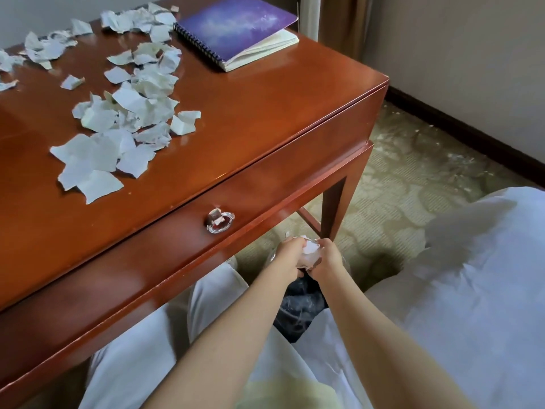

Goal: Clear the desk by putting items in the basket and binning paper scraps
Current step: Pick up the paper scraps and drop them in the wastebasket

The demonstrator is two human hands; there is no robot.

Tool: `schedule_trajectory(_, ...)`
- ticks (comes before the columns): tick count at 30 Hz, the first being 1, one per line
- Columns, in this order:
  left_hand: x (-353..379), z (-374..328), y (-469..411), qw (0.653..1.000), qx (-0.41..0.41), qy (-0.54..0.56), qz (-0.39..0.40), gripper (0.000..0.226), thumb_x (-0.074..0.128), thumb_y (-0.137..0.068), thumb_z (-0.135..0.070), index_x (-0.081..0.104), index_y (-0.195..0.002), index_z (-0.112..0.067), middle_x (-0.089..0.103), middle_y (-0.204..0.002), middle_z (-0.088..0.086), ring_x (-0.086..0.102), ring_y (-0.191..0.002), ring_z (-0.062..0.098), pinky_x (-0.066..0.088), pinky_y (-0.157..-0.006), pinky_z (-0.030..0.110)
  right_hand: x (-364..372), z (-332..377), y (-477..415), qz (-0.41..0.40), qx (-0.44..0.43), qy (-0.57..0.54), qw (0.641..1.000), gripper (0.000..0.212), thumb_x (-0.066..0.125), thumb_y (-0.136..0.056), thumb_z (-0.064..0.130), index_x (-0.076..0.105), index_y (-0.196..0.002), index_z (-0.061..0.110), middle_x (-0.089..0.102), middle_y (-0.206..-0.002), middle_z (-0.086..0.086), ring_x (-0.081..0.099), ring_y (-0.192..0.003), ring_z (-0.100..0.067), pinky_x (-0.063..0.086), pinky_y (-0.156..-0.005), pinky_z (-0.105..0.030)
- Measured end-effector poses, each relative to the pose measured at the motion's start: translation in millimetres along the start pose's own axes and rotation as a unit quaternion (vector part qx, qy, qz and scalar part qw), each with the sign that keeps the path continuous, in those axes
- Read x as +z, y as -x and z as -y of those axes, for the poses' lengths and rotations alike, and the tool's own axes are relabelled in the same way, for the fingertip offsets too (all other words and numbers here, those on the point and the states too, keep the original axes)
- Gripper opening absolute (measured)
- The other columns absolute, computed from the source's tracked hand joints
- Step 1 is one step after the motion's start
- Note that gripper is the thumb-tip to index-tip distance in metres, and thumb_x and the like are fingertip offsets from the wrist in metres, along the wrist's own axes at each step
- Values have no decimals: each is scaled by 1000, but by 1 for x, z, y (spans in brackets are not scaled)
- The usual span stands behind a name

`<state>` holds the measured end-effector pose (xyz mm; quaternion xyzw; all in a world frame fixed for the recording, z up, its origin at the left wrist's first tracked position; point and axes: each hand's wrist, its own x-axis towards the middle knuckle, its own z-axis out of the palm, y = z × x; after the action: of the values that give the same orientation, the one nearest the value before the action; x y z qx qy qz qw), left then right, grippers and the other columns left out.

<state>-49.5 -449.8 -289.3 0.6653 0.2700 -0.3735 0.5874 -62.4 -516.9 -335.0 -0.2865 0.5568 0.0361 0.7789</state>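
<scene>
One desk (pixel 265 119), one notebook (pixel 236 25), one drawer pull (pixel 219 221), one paper wad (pixel 309 252), one left hand (pixel 287 255), one right hand (pixel 328 258); scraps (pixel 129 119): dozens.

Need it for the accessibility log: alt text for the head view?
The left hand and right hand grip a wad of paper scraps below the desk front, above a dark bin. Many torn scraps litter the desktop, and a purple spiral notebook lies at its far corner.

Wooden desk (pixel 265 113), patterned carpet (pixel 413 172), white bed (pixel 472 276).

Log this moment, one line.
left hand, right hand: grip crumpled white paper wad above dark bin | red-brown wooden desk: torn paper scraps, purple spiral notebook
</scene>
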Motion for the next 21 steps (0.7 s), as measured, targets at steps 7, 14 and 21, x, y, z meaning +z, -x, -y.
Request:
schedule_trajectory(7,-4,4,-9,998,-48,10,43,12,40,-91,-9,45,-80,-11,47,-77,9,46,-66,21,41,-58,29,-8,-6,-15,-23,19,-35,999,37,55,-91,15,52,-125,2,56,-129,-18,59,-102,-34,47,-81,-41)
schedule_trajectory(14,-3,10,-10,996,-71,3,59,8,40,-85,-8,41,-78,-9,43,-78,10,46,-73,23,45,-64,32,-15,-9,-20,-20,34,-6,999,48,50,-92,24,43,-136,4,50,-137,-16,53,-118,-33,45,-89,-42)
schedule_trajectory(21,-8,14,-18,994,-87,6,72,16,43,-87,-11,43,-103,-10,48,-108,18,49,-105,32,43,-99,47,-16,-5,-18,-44,90,10,995,52,57,-89,30,45,-134,7,52,-132,-15,52,-118,-35,44,-96,-46)
